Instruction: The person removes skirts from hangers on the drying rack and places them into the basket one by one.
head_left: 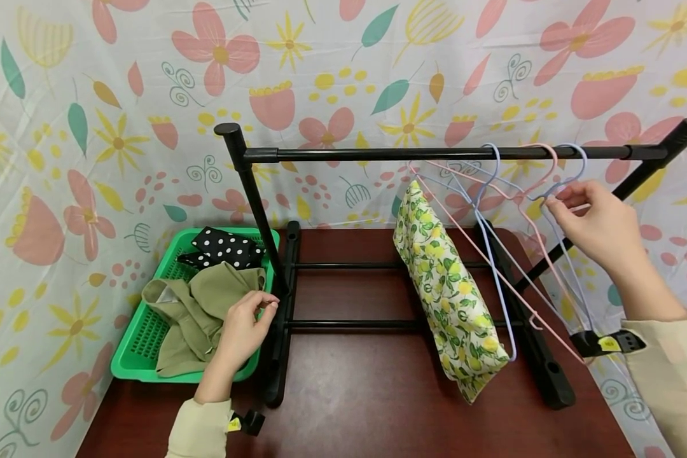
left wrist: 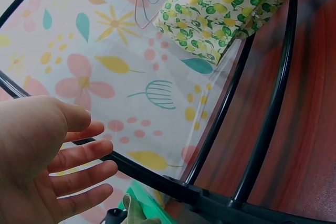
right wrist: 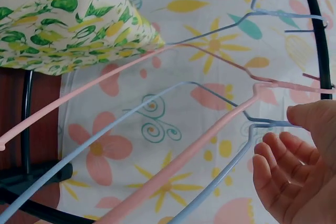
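In the head view, my right hand point(head_left: 601, 222) pinches a light blue hanger point(head_left: 568, 183) just below its hook, at the right end of a black rail point(head_left: 355, 154). The right wrist view has the thumb pressed on the hanger's neck, the other fingers curled beneath. To its left hang a pink hanger point(head_left: 531, 210) and another blue hanger point(head_left: 499, 273), which has a lemon-print cloth point(head_left: 446, 286) draped on it. My left hand point(head_left: 245, 327), holding nothing, is beside the rack's left post, fingers loosely bent, overlapping the green basket's point(head_left: 191, 375) right side in the head view.
In the basket lie an olive green garment point(head_left: 206, 312) and a black cloth with white dots point(head_left: 223, 248). The rack's black base bars point(head_left: 355, 325) stand on a dark red-brown table point(head_left: 349, 388). A floral curtain point(head_left: 332, 76) hangs behind and at both sides.
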